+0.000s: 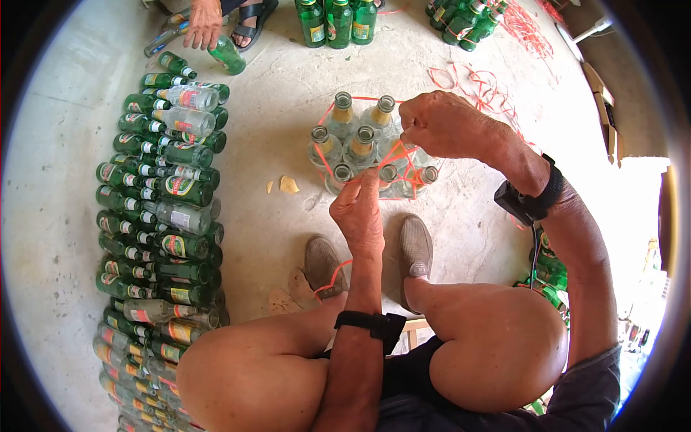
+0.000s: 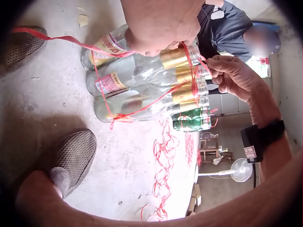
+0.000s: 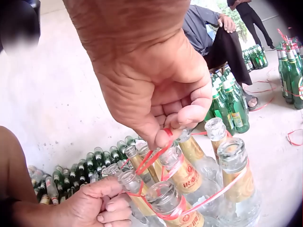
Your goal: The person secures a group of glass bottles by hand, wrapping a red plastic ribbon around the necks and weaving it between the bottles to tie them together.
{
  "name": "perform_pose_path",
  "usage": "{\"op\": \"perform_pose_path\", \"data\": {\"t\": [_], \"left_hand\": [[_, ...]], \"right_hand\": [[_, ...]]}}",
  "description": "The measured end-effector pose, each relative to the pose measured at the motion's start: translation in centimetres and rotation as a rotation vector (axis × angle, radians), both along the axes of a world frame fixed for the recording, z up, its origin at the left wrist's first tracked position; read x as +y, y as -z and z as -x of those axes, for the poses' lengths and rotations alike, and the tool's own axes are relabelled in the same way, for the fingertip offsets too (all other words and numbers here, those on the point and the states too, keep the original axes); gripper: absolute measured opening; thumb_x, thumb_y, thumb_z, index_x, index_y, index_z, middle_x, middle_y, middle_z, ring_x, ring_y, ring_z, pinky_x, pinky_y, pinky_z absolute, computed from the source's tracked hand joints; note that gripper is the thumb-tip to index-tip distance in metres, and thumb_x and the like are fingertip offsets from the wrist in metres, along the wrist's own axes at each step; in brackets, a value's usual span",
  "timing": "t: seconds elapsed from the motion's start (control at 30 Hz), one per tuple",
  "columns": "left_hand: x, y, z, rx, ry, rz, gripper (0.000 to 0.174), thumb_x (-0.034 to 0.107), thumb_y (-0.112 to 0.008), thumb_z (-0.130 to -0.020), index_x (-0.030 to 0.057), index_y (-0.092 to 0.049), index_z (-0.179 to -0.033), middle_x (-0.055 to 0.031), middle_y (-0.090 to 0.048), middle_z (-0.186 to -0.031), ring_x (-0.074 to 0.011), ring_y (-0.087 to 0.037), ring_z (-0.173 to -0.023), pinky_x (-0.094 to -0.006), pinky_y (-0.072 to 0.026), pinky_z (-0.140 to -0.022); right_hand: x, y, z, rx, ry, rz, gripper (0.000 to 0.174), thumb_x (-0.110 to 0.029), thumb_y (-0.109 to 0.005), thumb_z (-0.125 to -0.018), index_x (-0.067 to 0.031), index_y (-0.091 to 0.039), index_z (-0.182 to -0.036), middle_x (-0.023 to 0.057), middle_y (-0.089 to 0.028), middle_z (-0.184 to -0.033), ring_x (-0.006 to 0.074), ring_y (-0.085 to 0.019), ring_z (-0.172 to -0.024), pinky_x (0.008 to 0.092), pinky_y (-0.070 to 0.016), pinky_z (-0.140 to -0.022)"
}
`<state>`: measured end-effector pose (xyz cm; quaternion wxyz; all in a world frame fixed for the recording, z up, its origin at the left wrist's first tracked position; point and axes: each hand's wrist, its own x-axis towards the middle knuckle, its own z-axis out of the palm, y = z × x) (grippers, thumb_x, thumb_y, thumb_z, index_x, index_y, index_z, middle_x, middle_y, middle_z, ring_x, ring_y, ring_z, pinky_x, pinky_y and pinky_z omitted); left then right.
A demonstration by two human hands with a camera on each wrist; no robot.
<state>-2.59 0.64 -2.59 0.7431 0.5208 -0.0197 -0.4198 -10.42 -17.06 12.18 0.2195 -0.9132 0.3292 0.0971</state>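
Observation:
A cluster of clear glass bottles (image 1: 360, 150) with gold neck labels stands upright on the floor before my feet. Red plastic twine (image 3: 156, 158) runs round the outside of the cluster and across between the necks. At the far right of the cluster, my right hand (image 1: 448, 124) pinches a loop of this twine between thumb and forefinger, just above the bottle mouths. My left hand (image 1: 360, 216) pinches the twine at the near bottle necks, its fingertips close beside a bottle mouth. From there a loose red end (image 2: 57, 39) trails down past my shoe.
Stacked bottles (image 1: 158, 209), mostly green, lie in a long row at left. Upright green bottles (image 1: 337, 25) stand beyond the cluster, with loose red twine (image 1: 479, 90) at right. Another person's hand (image 1: 204, 25) is near a green bottle (image 1: 227, 55) at the top left.

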Motion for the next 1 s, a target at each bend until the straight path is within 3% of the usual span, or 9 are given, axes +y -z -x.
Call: {"op": "perform_pose_path", "data": {"t": [0.03,0.4,0.47,0.5,0.6,0.77,0.83,0.93,1.0], "left_hand": [[0.0,0.0,-0.1,-0.001,0.002,0.001,0.016,0.021,-0.084,-0.096,0.0068,-0.079,-0.089,0.0112,-0.045,-0.068,-0.0011,-0.034,-0.059,-0.0240,-0.0248,-0.052],[0.0,-0.2,-0.2,-0.005,0.013,0.011,0.016,0.020,-0.085,-0.096,0.0052,-0.080,-0.091,0.0121,-0.044,-0.065,-0.0006,-0.031,-0.055,-0.0245,-0.0212,-0.049],[0.2,-0.2,-0.2,-0.002,0.026,-0.006,0.015,0.017,-0.083,-0.097,0.0018,-0.081,-0.096,0.0057,-0.056,-0.074,-0.0041,-0.044,-0.066,-0.0256,-0.0320,-0.061],[0.3,-0.2,-0.3,0.006,0.035,-0.024,0.015,0.013,-0.081,-0.098,-0.0014,-0.081,-0.101,-0.0005,-0.068,-0.084,-0.0075,-0.056,-0.076,-0.0269,-0.0424,-0.074],[0.3,0.0,-0.3,0.016,0.032,-0.037,0.017,0.010,-0.079,-0.099,-0.0051,-0.082,-0.107,-0.0068,-0.080,-0.095,-0.0107,-0.068,-0.088,-0.0279,-0.0529,-0.087],[0.1,0.7,-0.1,-0.006,0.004,0.014,0.018,0.019,-0.084,-0.097,0.0030,-0.079,-0.092,0.0114,-0.043,-0.063,-0.0004,-0.031,-0.052,-0.0235,-0.0224,-0.046],[0.1,0.5,0.0,-0.005,0.010,0.016,0.018,0.019,-0.084,-0.097,0.0025,-0.079,-0.093,0.0113,-0.043,-0.063,-0.0003,-0.031,-0.052,-0.0235,-0.0227,-0.046],[0.0,0.3,0.0,-0.007,0.006,0.015,0.020,0.020,-0.084,-0.097,0.0016,-0.078,-0.092,0.0112,-0.043,-0.062,-0.0003,-0.031,-0.052,-0.0237,-0.0224,-0.046],[0.0,0.2,0.0,-0.009,0.009,0.014,0.021,0.020,-0.084,-0.097,0.0011,-0.078,-0.092,0.0111,-0.043,-0.062,-0.0004,-0.031,-0.051,-0.0240,-0.0220,-0.045]], "right_hand": [[-0.1,0.5,0.2,-0.048,0.012,0.001,0.018,-0.018,-0.065,-0.090,-0.0006,-0.070,-0.092,0.0178,-0.072,-0.083,0.0329,-0.071,-0.079,0.0458,-0.0554,-0.074],[1.2,1.2,2.1,-0.112,0.077,-0.008,0.017,-0.017,-0.064,-0.096,-0.0008,-0.066,-0.099,0.0201,-0.071,-0.087,0.0387,-0.070,-0.086,0.0492,-0.0549,-0.079],[1.6,1.0,2.4,-0.119,0.106,-0.022,0.016,-0.016,-0.063,-0.097,-0.0006,-0.065,-0.099,0.0205,-0.070,-0.089,0.0392,-0.069,-0.087,0.0491,-0.0546,-0.080],[1.7,1.1,2.5,-0.128,0.098,-0.016,0.015,-0.015,-0.063,-0.097,-0.0003,-0.064,-0.099,0.0207,-0.069,-0.090,0.0393,-0.069,-0.088,0.0490,-0.0543,-0.081],[1.8,1.8,3.0,-0.197,0.086,-0.022,0.013,-0.012,-0.063,-0.099,0.0007,-0.063,-0.098,0.0187,-0.068,-0.091,0.0358,-0.068,-0.087,0.0470,-0.0537,-0.080],[2.4,2.7,3.6,-0.316,0.260,-0.178,0.008,-0.007,-0.064,-0.100,0.0012,-0.063,-0.099,0.0108,-0.066,-0.088,0.0204,-0.065,-0.080,0.0398,-0.0526,-0.074],[2.5,2.9,3.7,-0.310,0.322,-0.240,0.006,-0.005,-0.064,-0.100,0.0012,-0.063,-0.100,0.0081,-0.066,-0.089,0.0145,-0.062,-0.079,0.0365,-0.0524,-0.071],[3.2,2.9,3.6,-0.400,0.350,-0.211,0.008,-0.005,-0.060,-0.096,0.0009,-0.067,-0.098,0.0179,-0.068,-0.086,0.0286,-0.068,-0.079,0.0428,-0.0550,-0.076],[3.2,3.5,3.7,-0.462,0.301,-0.145,0.008,-0.006,-0.062,-0.096,0.0006,-0.067,-0.098,0.0173,-0.068,-0.087,0.0269,-0.067,-0.080,0.0423,-0.0549,-0.077]]}}
